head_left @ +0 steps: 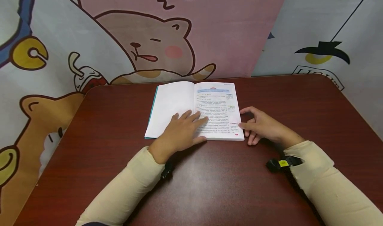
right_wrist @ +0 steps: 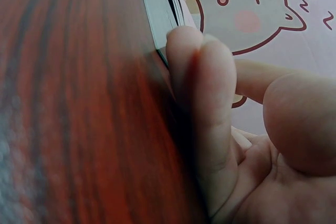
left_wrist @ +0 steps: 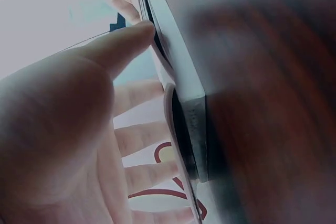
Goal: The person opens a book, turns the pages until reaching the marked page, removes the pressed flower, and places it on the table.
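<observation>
An open book [head_left: 215, 124] lies on the table, its left page blank white and its right page printed with text. My left hand [head_left: 179, 134] rests across the lower middle of the pages, fingers spread and fairly straight. In the left wrist view, the left thumb [left_wrist: 123, 45] reaches to the book's near edge. At the right edge of the book is my right hand [head_left: 263, 126]; the tips of its thumb and index finger touch that edge, apart from each other. The other right fingers [right_wrist: 212, 103] bend loosely beside the book's corner, near the tabletop.
The reddish-brown wooden table [head_left: 221, 186] extends around the book on all sides. Behind its far edge hangs a cartoon-printed backdrop [head_left: 233, 29]. A black wrist device [head_left: 276, 165] with a yellow label sits at the right sleeve.
</observation>
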`<action>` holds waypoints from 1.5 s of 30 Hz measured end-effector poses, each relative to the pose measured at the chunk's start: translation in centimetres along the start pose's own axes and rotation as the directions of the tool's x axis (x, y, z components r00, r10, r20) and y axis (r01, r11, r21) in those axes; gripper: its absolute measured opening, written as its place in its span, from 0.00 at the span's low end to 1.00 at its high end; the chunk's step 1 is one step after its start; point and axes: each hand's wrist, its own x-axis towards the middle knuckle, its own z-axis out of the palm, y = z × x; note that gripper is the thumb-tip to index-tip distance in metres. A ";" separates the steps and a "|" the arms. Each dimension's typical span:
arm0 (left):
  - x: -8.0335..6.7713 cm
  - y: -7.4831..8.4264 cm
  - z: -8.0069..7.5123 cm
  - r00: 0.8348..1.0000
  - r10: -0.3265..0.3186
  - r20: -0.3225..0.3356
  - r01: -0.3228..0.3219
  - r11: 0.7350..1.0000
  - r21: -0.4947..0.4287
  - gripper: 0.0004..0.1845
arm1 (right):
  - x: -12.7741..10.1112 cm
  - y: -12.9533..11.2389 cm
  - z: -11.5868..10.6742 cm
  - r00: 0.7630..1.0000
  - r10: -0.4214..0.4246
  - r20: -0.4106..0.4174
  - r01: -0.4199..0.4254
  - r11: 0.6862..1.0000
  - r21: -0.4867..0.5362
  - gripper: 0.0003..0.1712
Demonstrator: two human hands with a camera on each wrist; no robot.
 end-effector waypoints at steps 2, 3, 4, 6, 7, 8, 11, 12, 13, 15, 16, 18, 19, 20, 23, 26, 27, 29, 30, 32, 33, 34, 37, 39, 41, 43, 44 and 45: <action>0.0 0.0 0.0 1.000 0.010 -0.009 -0.010 1.000 0.006 0.36 | 0.0 0.0 0.0 1.000 0.000 0.000 0.000 1.000 -0.001 0.39; 0.0 0.1 0.0 1.000 0.014 -0.012 -0.014 1.000 0.009 0.35 | 0.0 0.0 0.0 1.000 0.000 0.001 0.000 1.000 -0.002 0.39; 0.0 0.1 0.0 1.000 0.020 -0.017 -0.019 1.000 0.012 0.35 | 0.0 0.0 0.0 1.000 0.001 0.000 -0.001 1.000 -0.003 0.39; 0.0 0.1 0.0 0.999 0.027 -0.025 -0.026 0.999 0.019 0.34 | 0.0 -0.1 0.0 1.000 0.003 -0.001 -0.003 1.000 -0.003 0.39; 0.0 0.1 0.0 0.999 0.029 -0.026 -0.028 0.999 0.021 0.33 | 0.0 -0.1 0.0 1.000 0.005 -0.001 -0.005 1.000 -0.003 0.39; 0.0 0.1 0.0 0.999 0.031 -0.026 -0.030 0.999 0.023 0.33 | 0.0 -0.1 0.0 1.000 0.007 -0.002 -0.007 1.000 -0.001 0.39; 0.0 0.1 0.0 0.999 0.031 -0.026 -0.031 0.999 0.018 0.32 | 0.0 -0.1 0.0 1.000 0.009 -0.002 -0.009 1.000 0.000 0.39; 0.0 0.1 0.0 0.999 0.031 -0.026 -0.031 0.999 0.016 0.32 | 0.0 -0.1 0.0 1.000 0.010 -0.002 -0.010 1.000 -0.001 0.38; 0.0 0.1 0.0 0.999 0.029 -0.023 -0.029 0.999 0.014 0.32 | 0.1 -0.1 0.0 1.000 0.012 -0.003 -0.012 1.000 -0.001 0.38; 0.0 0.1 0.0 1.000 0.026 -0.014 -0.026 1.000 0.010 0.32 | 0.2 0.0 0.0 1.000 0.020 -0.007 -0.020 1.000 -0.003 0.37; 0.0 0.1 0.0 1.000 0.025 -0.010 -0.025 1.000 0.010 0.32 | 0.2 0.0 0.0 1.000 0.026 -0.010 -0.026 1.000 -0.004 0.36; 0.0 0.1 0.0 1.000 0.023 -0.002 -0.023 1.000 0.009 0.32 | 0.3 0.0 0.1 0.999 0.037 -0.016 -0.037 0.999 -0.005 0.34; 0.0 0.1 0.0 1.000 0.022 0.002 -0.022 1.000 0.009 0.32 | 0.3 0.0 0.1 0.999 0.043 -0.018 -0.043 0.999 -0.003 0.33; 0.0 0.1 0.0 1.000 0.021 0.005 -0.022 1.000 0.007 0.32 | 0.3 0.0 0.1 0.999 0.046 -0.019 -0.046 0.999 -0.002 0.32; 0.0 0.1 0.0 1.000 0.023 0.006 -0.023 1.000 0.012 0.31 | 0.2 -0.1 0.0 0.999 0.049 -0.019 -0.049 0.999 0.007 0.31; 0.1 0.1 0.0 1.000 0.023 0.006 -0.023 1.000 0.012 0.31 | 0.2 -0.1 0.0 0.999 0.049 -0.017 -0.048 0.999 0.018 0.30; 0.1 0.1 0.0 1.000 0.023 0.007 -0.023 1.000 0.012 0.31 | 0.2 -0.1 0.0 0.999 0.049 -0.016 -0.048 0.999 0.022 0.30; 0.1 0.0 0.1 1.000 0.021 0.010 -0.021 1.000 0.006 0.31 | 0.2 0.0 0.0 0.999 0.048 -0.015 -0.047 0.999 0.026 0.30; 0.1 0.1 0.1 1.000 0.020 0.013 -0.021 1.000 0.002 0.31 | 0.2 0.0 0.0 0.999 0.047 -0.015 -0.047 0.999 0.027 0.30; 0.1 0.1 0.0 1.000 0.019 0.017 -0.019 1.000 -0.002 0.30 | 0.2 0.0 0.0 0.999 0.047 -0.016 -0.046 0.999 0.028 0.30; 0.1 0.1 0.0 1.000 0.018 0.020 -0.018 1.000 -0.001 0.30 | 0.2 0.0 0.0 0.999 0.046 -0.016 -0.045 0.999 0.028 0.30; 0.1 0.1 0.0 1.000 0.018 0.020 -0.018 1.000 -0.001 0.30 | 0.2 0.0 0.0 0.999 0.044 -0.017 -0.043 0.999 0.027 0.30; 0.1 0.1 0.1 1.000 0.022 0.018 -0.022 1.000 0.004 0.29 | 0.2 0.0 0.0 0.999 0.041 -0.019 -0.041 0.999 0.025 0.30; 0.1 0.1 0.1 1.000 0.024 0.018 -0.024 1.000 0.010 0.29 | 0.2 0.0 0.0 0.999 0.039 -0.019 -0.039 0.999 0.023 0.30; 0.1 0.1 0.1 1.000 0.027 0.016 -0.027 1.000 0.010 0.29 | 0.2 0.0 0.0 0.999 0.040 -0.018 -0.040 0.999 0.021 0.31; 0.0 0.1 0.0 0.999 0.033 0.012 -0.033 0.999 0.012 0.29 | 0.2 0.0 0.1 0.999 0.038 -0.016 -0.038 0.999 0.019 0.31; 0.0 0.1 0.0 0.999 0.036 0.009 -0.036 0.999 0.014 0.29 | 0.2 0.0 0.1 0.999 0.036 -0.015 -0.036 0.999 0.018 0.32; 0.0 0.1 -0.1 0.999 0.039 0.005 -0.039 0.999 0.013 0.29 | 0.2 -0.1 0.1 0.999 0.035 -0.015 -0.035 0.999 0.017 0.32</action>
